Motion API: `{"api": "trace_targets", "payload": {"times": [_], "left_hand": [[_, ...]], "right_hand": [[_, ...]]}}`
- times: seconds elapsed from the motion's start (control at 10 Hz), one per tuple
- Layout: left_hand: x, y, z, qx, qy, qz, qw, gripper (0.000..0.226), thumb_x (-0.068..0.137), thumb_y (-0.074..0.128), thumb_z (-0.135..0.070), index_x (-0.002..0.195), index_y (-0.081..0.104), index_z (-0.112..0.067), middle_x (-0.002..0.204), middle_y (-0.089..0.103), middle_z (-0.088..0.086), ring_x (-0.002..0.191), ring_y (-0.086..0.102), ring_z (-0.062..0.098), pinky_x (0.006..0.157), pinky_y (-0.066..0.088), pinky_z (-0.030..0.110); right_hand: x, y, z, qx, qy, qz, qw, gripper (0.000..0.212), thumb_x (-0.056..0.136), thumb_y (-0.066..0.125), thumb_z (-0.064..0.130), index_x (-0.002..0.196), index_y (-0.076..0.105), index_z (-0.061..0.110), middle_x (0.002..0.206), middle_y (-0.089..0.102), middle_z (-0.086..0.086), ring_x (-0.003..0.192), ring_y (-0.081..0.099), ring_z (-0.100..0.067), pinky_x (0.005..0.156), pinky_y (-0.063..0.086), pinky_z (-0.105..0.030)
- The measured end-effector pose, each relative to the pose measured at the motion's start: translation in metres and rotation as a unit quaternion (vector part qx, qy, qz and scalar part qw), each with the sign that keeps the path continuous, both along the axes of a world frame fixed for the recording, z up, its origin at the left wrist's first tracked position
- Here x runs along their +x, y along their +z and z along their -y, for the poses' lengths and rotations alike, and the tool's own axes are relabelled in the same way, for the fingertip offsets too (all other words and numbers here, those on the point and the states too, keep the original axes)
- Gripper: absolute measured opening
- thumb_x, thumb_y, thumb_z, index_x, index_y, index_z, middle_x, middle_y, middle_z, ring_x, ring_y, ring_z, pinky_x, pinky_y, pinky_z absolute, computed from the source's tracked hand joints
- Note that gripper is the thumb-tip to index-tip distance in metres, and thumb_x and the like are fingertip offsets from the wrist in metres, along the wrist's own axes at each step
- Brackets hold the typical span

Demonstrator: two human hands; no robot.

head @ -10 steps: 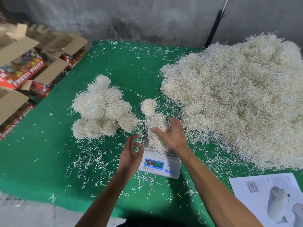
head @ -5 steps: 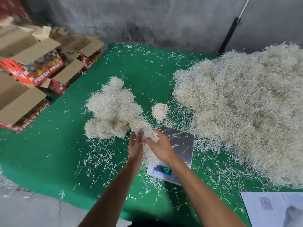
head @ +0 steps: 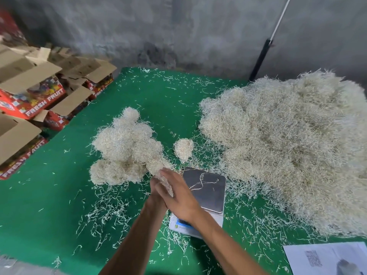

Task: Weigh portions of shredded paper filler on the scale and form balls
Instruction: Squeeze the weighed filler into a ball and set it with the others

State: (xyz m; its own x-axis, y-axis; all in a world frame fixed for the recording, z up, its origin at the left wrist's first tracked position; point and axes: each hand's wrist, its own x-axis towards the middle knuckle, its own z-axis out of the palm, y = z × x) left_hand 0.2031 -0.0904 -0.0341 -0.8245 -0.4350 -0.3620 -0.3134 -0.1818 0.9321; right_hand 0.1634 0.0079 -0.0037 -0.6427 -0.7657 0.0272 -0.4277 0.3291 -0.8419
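Pressing: we see a wad of shredded paper filler [head: 165, 182] squeezed between two palms, held just left of the scale, above the green table.
Right hand [head: 178, 197]: on top, fingers straight and together, laid flat over the wad.
Left hand [head: 155, 195]: underneath and mostly hidden by the right; we can make out only its fingertips against the wad, and we cannot tell how the fingers lie.
Scale [head: 206, 190]: white body, steel platter carrying just a few stray shreds; its display is covered by the right wrist.
Finished balls [head: 125, 149]: a cluster heaped on the left, touching one another, its near edge right by the hands.
Single ball [head: 183, 148]: alone, beyond the scale, between the cluster and the big pile.
Loose filler pile [head: 288, 147]: a huge mound filling the table's right side.
Green table [head: 49, 195]: littered with scattered shreds, thickest around the scale.
Printed sheet [head: 325, 259]: near right corner, blurred.
Fresh Fruit cartons [head: 29, 100]: stacked open off the table's left edge, against a grey wall.
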Motion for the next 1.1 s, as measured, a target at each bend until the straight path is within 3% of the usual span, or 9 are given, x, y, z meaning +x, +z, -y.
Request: {"api": "trace_targets", "payload": {"times": [0.2,0.3,0.4,0.5,0.6,0.8,0.9,1.0,1.1], "left_hand": [[-0.023,0.044,-0.003,-0.388,-0.218,-0.048,0.894,0.042,0.067,0.087,-0.041,0.103,0.069,-0.028,0.076,0.064,-0.031,0.080,0.061,-0.021,0.066,0.050,0.005],[-0.027,0.065,0.006,-0.083,-0.090,-0.032,0.992,0.026,0.078,0.068,-0.053,0.092,0.060,-0.031,0.063,0.070,-0.017,0.063,0.069,-0.001,0.073,0.062,0.024],[-0.037,0.064,0.006,0.318,0.092,0.009,0.944,0.032,0.100,0.038,-0.049,0.106,0.057,-0.024,0.073,0.075,-0.002,0.071,0.072,0.015,0.100,0.051,0.038],[-0.019,0.044,-0.009,-0.152,-0.097,0.026,0.983,0.031,0.092,0.068,-0.022,0.119,0.062,-0.009,0.103,0.073,0.010,0.096,0.072,0.020,0.084,0.060,0.039],[-0.014,0.051,0.002,-0.411,-0.133,0.000,0.902,0.009,0.084,0.070,-0.007,0.086,0.063,-0.012,0.067,0.067,0.001,0.059,0.068,0.001,0.046,0.057,0.035],[-0.010,0.054,0.014,0.105,-0.004,-0.011,0.994,0.031,0.110,0.033,-0.017,0.138,0.046,-0.010,0.103,0.077,-0.003,0.109,0.066,0.006,0.076,0.051,0.005],[-0.011,0.050,0.004,-0.283,-0.106,0.009,0.953,0.045,0.086,0.074,-0.013,0.124,0.060,0.006,0.113,0.070,0.002,0.099,0.067,0.005,0.066,0.047,0.001],[-0.017,0.059,0.019,-0.327,-0.093,0.031,0.940,0.003,0.089,0.069,-0.018,0.091,0.066,-0.017,0.072,0.071,-0.007,0.067,0.069,0.000,0.052,0.054,0.017],[0.000,0.045,0.035,-0.041,0.067,0.036,0.996,0.025,0.109,0.038,-0.023,0.096,0.059,-0.024,0.075,0.070,-0.011,0.063,0.066,-0.005,0.058,0.053,0.013]], "right_hand": [[-0.059,0.026,-0.003,-0.068,-0.174,-0.038,0.982,0.034,0.098,0.068,0.041,0.069,0.057,0.026,0.066,0.053,0.009,0.062,0.042,0.002,0.067,0.042,-0.033],[-0.061,0.023,-0.007,-0.069,-0.170,-0.063,0.981,0.024,0.096,0.069,0.030,0.083,0.065,0.011,0.083,0.059,-0.002,0.072,0.054,-0.013,0.071,0.050,-0.040],[-0.037,0.018,0.005,-0.128,-0.095,-0.034,0.987,0.013,0.095,0.065,0.029,0.090,0.069,0.017,0.094,0.061,0.006,0.090,0.061,-0.014,0.086,0.051,-0.039],[-0.042,0.024,0.014,-0.147,-0.120,-0.039,0.981,0.015,0.100,0.059,0.038,0.099,0.063,0.024,0.103,0.060,0.010,0.101,0.059,-0.009,0.093,0.049,-0.041],[-0.061,0.017,0.000,-0.006,-0.118,-0.108,0.987,0.042,0.104,0.043,0.049,0.132,0.061,0.023,0.145,0.053,0.003,0.138,0.045,-0.015,0.119,0.032,-0.045],[-0.028,0.018,0.023,-0.074,0.000,-0.116,0.990,0.047,0.105,0.045,0.042,0.147,0.055,0.024,0.160,0.042,0.014,0.150,0.028,0.003,0.127,0.020,-0.025],[-0.054,0.033,0.022,-0.071,-0.048,-0.048,0.995,0.038,0.105,0.053,0.050,0.134,0.067,0.029,0.143,0.058,0.017,0.132,0.052,0.002,0.119,0.040,-0.036],[-0.062,0.025,0.006,-0.044,-0.024,-0.032,0.998,0.038,0.105,0.058,0.039,0.142,0.063,0.027,0.151,0.056,0.010,0.138,0.051,-0.005,0.121,0.038,-0.042],[-0.023,0.010,0.020,-0.092,0.037,-0.085,0.991,0.037,0.104,0.060,0.023,0.141,0.064,0.025,0.160,0.046,0.009,0.151,0.034,-0.005,0.128,0.021,-0.031]]}}
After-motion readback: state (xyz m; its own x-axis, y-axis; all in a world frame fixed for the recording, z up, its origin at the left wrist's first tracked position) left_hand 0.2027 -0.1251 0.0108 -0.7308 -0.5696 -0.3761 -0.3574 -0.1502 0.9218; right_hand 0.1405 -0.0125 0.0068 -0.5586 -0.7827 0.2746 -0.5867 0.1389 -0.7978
